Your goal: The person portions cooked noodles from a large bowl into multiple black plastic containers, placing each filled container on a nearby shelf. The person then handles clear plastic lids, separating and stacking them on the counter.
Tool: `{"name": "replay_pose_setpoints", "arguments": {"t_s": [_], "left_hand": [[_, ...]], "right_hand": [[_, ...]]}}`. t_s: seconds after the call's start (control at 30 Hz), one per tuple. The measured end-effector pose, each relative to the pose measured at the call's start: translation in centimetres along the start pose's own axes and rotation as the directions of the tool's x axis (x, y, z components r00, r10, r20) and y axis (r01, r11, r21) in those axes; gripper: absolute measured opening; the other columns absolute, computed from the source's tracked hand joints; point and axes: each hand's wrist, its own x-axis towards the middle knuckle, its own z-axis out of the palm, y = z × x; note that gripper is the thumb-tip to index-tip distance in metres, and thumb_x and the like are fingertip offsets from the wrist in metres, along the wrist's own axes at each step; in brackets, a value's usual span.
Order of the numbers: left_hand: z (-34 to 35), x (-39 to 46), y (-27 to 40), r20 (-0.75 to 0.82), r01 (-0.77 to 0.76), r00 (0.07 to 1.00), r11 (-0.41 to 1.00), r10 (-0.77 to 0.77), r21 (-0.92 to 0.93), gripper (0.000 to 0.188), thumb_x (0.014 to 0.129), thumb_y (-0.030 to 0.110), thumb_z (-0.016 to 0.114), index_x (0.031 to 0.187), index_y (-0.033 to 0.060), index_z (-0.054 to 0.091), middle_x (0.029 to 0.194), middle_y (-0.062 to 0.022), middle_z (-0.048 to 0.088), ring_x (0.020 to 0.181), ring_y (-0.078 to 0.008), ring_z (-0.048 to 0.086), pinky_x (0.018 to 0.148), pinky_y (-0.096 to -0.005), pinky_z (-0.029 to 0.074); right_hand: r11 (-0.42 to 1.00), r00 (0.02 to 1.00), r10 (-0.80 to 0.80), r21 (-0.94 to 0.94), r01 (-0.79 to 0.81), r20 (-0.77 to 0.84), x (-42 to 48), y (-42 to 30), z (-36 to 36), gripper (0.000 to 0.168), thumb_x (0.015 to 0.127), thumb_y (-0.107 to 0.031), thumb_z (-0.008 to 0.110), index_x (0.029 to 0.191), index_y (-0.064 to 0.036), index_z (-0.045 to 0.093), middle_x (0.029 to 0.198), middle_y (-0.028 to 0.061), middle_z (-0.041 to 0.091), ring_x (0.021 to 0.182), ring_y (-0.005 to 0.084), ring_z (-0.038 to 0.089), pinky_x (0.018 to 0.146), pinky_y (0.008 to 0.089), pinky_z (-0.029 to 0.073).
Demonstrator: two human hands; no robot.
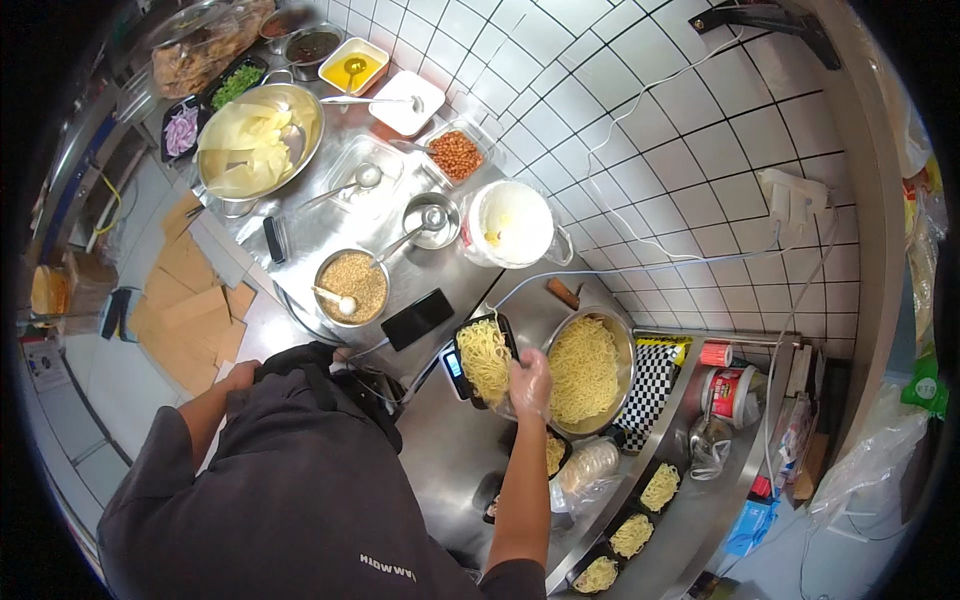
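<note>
My right hand (531,384), in a clear plastic glove, has its fingers curled at the right edge of a black tray of yellow noodles (484,356); whether they grip it is unclear. The tray sits on a digital scale (452,366) with a lit display. Just right of the hand stands a steel bowl (630,375) heaped with noodles (589,371). My left hand (244,373) is low by my waist at the left, its fingers partly hidden, with nothing visible in it. A dark phone (418,319) lies left of the tray.
Beyond are a bowl of chopped nuts (352,281), a white bucket (514,225), a container of peanuts (456,156), a large steel bowl (315,142) and an oil tub (354,69). Several noodle trays (631,535) line the right shelf. A white cable (630,266) crosses near the tiled wall.
</note>
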Motion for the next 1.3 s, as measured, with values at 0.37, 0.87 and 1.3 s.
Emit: {"name": "replay_pose_setpoints", "arguments": {"t_s": [0.37, 0.87, 1.3], "left_hand": [[0.4, -3.5, -1.2, -0.115, 0.163, 0.980, 0.987, -0.163, -0.010, 0.042, 0.085, 0.034, 0.075, 0.118, 0.0088, 0.074, 0.114, -0.0174, 0.076, 0.109, -0.0363, 0.072, 0.094, -0.0428, 0.057], [-0.2, -2.2, -0.3, -0.100, 0.014, 0.995, 0.994, -0.003, 0.110, 0.033, 0.088, 0.026, 0.076, 0.113, 0.0041, 0.075, 0.110, -0.0161, 0.077, 0.105, -0.0301, 0.074, 0.091, -0.0394, 0.058], [-1.2, -6.9, -2.4, -0.048, 0.163, 0.984, 0.972, -0.174, -0.169, 0.020, 0.090, 0.020, 0.069, 0.100, 0.0030, 0.072, 0.091, -0.0131, 0.073, 0.086, -0.0260, 0.071, 0.075, -0.0401, 0.056]], "right_hand": [[0.992, 0.987, 0.089, -0.105, -0.075, 0.132, 6.3, -4.3, 6.5, 0.028, 0.088, -0.025, 0.073, 0.110, -0.010, 0.065, 0.104, 0.0189, 0.075, 0.102, 0.0423, 0.071, 0.088, 0.0495, 0.055], [0.953, 0.977, 0.141, -0.291, -0.090, 0.161, 1.9, -5.8, 3.0, 0.044, 0.089, -0.042, 0.074, 0.126, -0.019, 0.070, 0.106, 0.0177, 0.077, 0.100, 0.0405, 0.072, 0.089, 0.0489, 0.055], [0.813, 0.896, 0.392, -0.377, -0.443, -0.208, 2.1, 15.2, -6.1, 0.058, 0.093, -0.028, 0.064, 0.149, -0.017, 0.054, 0.132, 0.0245, 0.067, 0.123, 0.0406, 0.064, 0.106, 0.0449, 0.050]]}}
